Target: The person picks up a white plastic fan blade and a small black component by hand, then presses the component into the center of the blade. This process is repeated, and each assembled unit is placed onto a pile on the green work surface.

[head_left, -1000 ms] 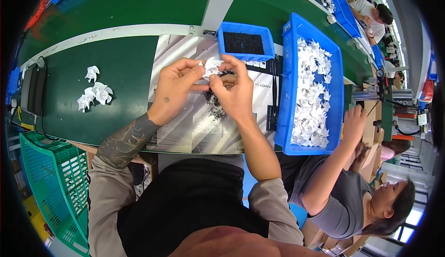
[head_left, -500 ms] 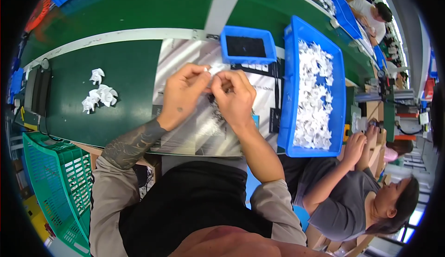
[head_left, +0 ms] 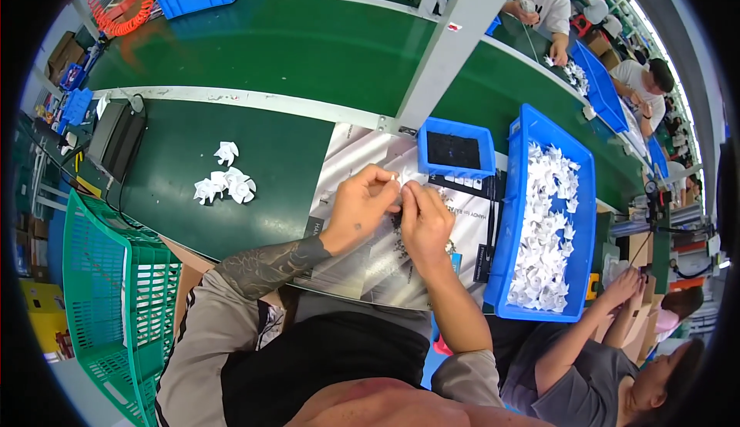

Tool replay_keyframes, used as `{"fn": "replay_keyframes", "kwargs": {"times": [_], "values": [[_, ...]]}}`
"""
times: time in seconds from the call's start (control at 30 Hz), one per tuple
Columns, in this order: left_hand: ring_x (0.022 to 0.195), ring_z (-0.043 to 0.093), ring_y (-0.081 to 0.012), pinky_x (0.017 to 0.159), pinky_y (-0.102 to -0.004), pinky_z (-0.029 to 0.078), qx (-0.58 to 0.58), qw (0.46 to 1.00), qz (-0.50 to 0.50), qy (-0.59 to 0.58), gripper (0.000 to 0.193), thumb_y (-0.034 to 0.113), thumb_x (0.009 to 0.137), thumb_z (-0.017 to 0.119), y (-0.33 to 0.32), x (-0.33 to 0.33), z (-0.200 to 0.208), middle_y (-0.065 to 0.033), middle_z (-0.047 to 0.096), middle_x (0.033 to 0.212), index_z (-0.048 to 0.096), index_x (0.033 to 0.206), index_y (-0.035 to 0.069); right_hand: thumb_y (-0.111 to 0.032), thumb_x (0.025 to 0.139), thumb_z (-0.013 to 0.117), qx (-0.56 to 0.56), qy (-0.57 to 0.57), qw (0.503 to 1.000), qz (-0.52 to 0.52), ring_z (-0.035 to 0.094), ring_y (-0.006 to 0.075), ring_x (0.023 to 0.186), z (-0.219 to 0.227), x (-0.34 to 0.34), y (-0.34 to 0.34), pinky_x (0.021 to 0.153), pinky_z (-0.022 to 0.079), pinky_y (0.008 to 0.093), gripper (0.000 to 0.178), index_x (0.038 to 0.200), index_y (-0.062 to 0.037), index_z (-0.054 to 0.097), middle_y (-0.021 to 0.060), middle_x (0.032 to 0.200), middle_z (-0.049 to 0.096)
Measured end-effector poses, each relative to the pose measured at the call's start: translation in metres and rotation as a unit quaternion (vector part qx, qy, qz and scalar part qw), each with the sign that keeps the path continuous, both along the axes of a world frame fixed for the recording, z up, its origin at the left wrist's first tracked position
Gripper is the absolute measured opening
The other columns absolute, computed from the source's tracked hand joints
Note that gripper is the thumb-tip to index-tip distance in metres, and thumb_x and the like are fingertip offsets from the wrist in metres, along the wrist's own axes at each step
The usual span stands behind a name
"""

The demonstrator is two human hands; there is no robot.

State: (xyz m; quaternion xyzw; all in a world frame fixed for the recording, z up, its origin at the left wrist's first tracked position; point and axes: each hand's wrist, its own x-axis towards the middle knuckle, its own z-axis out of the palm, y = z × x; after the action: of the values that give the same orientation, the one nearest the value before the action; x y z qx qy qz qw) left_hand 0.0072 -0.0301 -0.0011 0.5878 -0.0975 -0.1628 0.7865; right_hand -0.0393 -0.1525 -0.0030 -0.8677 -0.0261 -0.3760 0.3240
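My left hand point(head_left: 358, 210) and my right hand point(head_left: 428, 225) meet over a printed cardboard-like sheet point(head_left: 362, 273), fingers pinched. A small white part point(head_left: 401, 178) shows between the fingertips of both hands, mostly hidden by them. Just beyond my right hand stands a small blue tray point(head_left: 493, 166) with a black layer inside. Small dark bits point(head_left: 401, 243) lie scattered on the sheet, partly behind my right hand. To the right, a large blue bin point(head_left: 501, 269) holds a heap of white finned parts point(head_left: 546, 234).
A few similar white finned parts point(head_left: 240, 186) lie on the green tabletop point(head_left: 270, 146) at the left. A dark box with a cable point(head_left: 117, 132) stands at its left end, above a green crate point(head_left: 92, 273). A grey post point(head_left: 455, 49) rises ahead. A co-worker point(head_left: 570, 365) sits at the right.
The whole view has shifted, so the bench appears lower and further right and more of the far side shows. Both hands stay pinched together over the sheet, their fingers slightly turned.
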Motion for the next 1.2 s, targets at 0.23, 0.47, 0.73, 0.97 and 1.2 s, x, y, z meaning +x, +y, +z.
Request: {"fn": "replay_keyframes", "kwargs": {"times": [0.23,0.47,0.73,0.97,1.2], "values": [[0.083,0.061,-0.0126,0.071,-0.0298,0.058,-0.017,0.999,-0.013,0.027,0.016,0.009,0.092,0.057,0.01,0.015,0.013,-0.0089,0.062,0.096,0.058,0.1,-0.005,0.001,0.085,0.058,0.069,0.023,0.996,0.048,0.057,0.0168,0.044,-0.006,0.011,0.003,0.044,0.044,0.029,0.024,0.107,0.0015,0.065,0.0088,0.057,0.059],[0.083,0.062,-0.0135,0.073,-0.0302,0.059,0.002,0.999,-0.017,0.034,0.016,0.009,0.093,0.056,0.002,0.017,0.01,-0.0091,0.062,0.096,0.058,0.102,-0.004,0.001,0.084,0.058,0.114,-0.008,0.993,0.034,0.056,0.0137,0.043,-0.006,0.002,-0.013,0.043,0.043,0.0272,0.024,0.106,-0.0005,0.065,0.0065,0.053,0.056],[0.084,0.062,-0.0136,0.077,-0.0309,0.057,0.025,0.992,-0.022,-0.123,0.015,0.007,0.092,0.057,-0.015,0.009,0.035,-0.0091,0.063,0.094,0.059,0.102,-0.004,-0.005,0.083,0.059,0.087,0.029,0.994,-0.053,0.057,0.014,0.049,-0.027,0.017,-0.034,0.045,0.042,0.0296,0.018,0.1,-0.003,0.064,0.0054,0.056,0.057],[0.09,0.064,-0.0343,0.078,-0.0436,0.052,0.076,0.826,-0.124,-0.544,0.025,0.012,0.087,0.052,-0.169,-0.03,0.083,-0.0174,0.063,0.106,0.059,0.105,-0.004,-0.019,0.086,0.059,0.474,0.145,0.858,0.135,0.057,0.0101,0.059,-0.081,0.02,-0.033,0.05,0.041,0.0289,0.025,0.109,-0.0097,0.062,0.0037,0.066,0.061],[0.08,0.061,-0.0271,0.074,-0.0394,0.05,0.225,0.707,-0.114,-0.66,0.014,0.012,0.075,0.058,-0.057,-0.02,0.071,-0.0101,0.059,0.079,0.059,0.085,0.002,-0.009,0.083,0.06,0.141,0.09,0.985,-0.04,0.058,0.0156,0.05,-0.01,0.007,-0.036,0.049,0.045,0.0311,0.017,0.099,-0.0077,0.065,0.006,0.055,0.058]]}}
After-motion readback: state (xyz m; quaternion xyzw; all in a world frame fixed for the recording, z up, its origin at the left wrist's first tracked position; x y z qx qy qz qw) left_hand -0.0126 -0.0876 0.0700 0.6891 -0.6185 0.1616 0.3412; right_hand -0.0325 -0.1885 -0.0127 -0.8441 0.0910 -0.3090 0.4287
